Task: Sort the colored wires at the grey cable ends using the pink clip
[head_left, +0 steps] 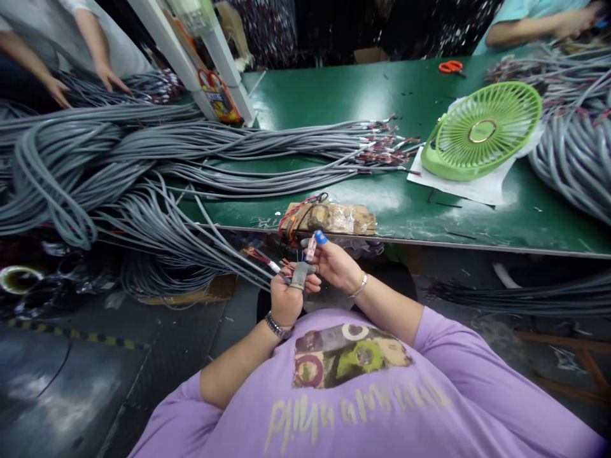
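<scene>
My left hand (285, 300) is closed round the end of a grey cable, whose thin coloured wires (287, 262) stick up by the fingers. Grey wrapping (300, 276) covers one of its digits. Close beside it, my right hand (338, 268) has its fingertips pinched together, a blue cover (320, 237) on one of them. At those fingertips is a small whitish-pink piece (311, 248) with dark marks, too small to name surely. Grey cables (233, 254) run from the left toward my left hand. Just beyond my hands, a wooden block (360, 219) with clear tape and red and black wires lies at the table edge.
Bundles of grey cables (267, 143) lie across the green table (315, 95). A green fan (482, 130) stands on white paper at the right, with orange-handled scissors (450, 67) behind. White posts (224, 70) rise at the back left. Two co-workers' arms (90, 38) (525, 28) show at the far side.
</scene>
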Motion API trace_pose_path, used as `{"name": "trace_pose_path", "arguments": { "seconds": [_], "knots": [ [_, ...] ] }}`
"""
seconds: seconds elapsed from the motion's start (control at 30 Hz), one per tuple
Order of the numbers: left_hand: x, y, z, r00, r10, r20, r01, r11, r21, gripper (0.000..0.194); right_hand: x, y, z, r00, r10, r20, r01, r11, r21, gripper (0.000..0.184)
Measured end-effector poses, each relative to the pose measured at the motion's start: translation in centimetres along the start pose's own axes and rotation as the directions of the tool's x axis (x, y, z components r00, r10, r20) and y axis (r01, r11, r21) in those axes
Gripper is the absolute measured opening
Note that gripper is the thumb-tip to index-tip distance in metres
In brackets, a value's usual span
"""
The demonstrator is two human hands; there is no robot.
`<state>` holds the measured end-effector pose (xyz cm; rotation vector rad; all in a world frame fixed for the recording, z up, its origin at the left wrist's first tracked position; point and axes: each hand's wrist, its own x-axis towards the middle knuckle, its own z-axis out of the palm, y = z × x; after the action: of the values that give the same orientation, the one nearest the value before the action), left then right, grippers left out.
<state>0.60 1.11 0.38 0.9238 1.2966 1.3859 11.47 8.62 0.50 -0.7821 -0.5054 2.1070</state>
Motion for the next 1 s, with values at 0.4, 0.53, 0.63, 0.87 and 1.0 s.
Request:
{"name": "trace_pose_path", "arguments": {
  "seconds": [0.4,0.53,0.63,0.87,1.0],
  "knots": [
    [-0.4,-0.5,-0.2,0.998,-0.051,0.036,0.049,0.998,0.045,0.034,0.0,-0.2,0.4,0.996,-0.044,-0.079,0.045,0.999,0.003,0.033],
    [-0.7,-0.7,-0.5,0.998,-0.045,0.032,0.044,0.998,0.046,0.033,-0.3,-0.3,0.5,0.997,-0.006,-0.072,0.007,1.0,0.025,0.035],
    [-1.0,-0.7,-0.7,0.999,-0.046,0.019,0.045,0.998,0.041,0.033,-0.5,-0.3,0.1,0.998,0.048,-0.046,-0.045,0.997,0.06,0.039],
    [-1.5,0.0,-1.2,0.992,-0.108,0.071,0.112,0.992,-0.052,0.033,-0.8,-0.5,-2.0,0.995,0.088,-0.05,-0.082,0.991,0.108,0.04],
    [-1.0,0.2,-1.2,0.989,-0.09,0.118,0.104,0.987,-0.122,0.036,-1.5,-1.0,-3.1,0.994,0.035,-0.107,-0.03,0.998,0.057,0.036]
  ]
}}
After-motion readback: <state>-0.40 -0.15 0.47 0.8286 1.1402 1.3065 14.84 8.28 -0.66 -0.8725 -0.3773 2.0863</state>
